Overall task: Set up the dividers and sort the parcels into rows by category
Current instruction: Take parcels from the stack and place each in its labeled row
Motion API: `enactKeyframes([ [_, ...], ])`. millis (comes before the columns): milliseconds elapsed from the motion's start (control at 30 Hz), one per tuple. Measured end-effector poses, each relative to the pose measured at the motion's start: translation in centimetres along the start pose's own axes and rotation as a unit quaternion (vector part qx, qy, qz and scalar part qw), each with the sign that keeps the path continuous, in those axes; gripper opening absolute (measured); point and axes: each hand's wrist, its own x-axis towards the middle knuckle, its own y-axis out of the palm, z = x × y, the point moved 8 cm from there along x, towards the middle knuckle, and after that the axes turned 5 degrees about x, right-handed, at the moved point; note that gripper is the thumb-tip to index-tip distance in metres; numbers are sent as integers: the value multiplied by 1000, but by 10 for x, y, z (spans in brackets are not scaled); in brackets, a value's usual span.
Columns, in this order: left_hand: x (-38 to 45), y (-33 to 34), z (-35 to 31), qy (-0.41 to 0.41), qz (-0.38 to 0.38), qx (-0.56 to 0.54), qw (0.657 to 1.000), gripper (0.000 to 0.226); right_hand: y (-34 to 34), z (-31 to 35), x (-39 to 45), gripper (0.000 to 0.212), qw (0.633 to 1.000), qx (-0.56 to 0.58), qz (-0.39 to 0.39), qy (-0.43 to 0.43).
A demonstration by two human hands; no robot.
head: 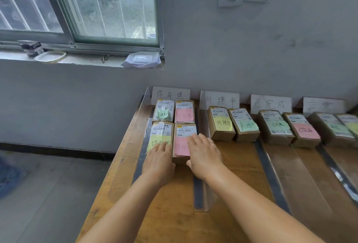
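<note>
Two front parcels in the leftmost lane are being squared up. The parcel with the yellow note (pixel 159 138) is touched by the left hand (pixel 157 162), whose fingers lie straight and flat on its top, nothing being grasped. The parcel with the pink note (pixel 183 143) is pressed by the right hand (pixel 204 156), fingers likewise extended over its top and near edge, the thumb against the front face; the grip on both sides is thus flat and loose, not closed round anything. This placement is judged to serve for pushing the pair back against the two parcels behind (pixel 174 112), so that a tidy block is formed.

The lane is bounded by clear dividers (pixel 203 184) standing on dark bases, which are set lengthwise on the desk (pixel 174 213) so that each category is kept apart. At the back of each lane a white sign (pixel 171 94) is propped against the wall, naming the category. In the next lane two parcels (pixel 233 124) stand side by side, and further right more pairs (pixel 288 128) are seen, the farthest one cut by the frame edge.

Sorting is judged nearly complete, since every visible parcel lies in a lane
</note>
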Motion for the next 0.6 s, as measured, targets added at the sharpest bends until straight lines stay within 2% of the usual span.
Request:
enactKeyframes([
  [133, -11, -17, -23, 50, -21, 9, 999, 63, -17, -15, -35, 80, 999, 23, -20, 36],
  [600, -84, -26, -177, 233, -48, -10, 971, 70, -45, -125, -196, 80, 972, 59, -104, 204],
])
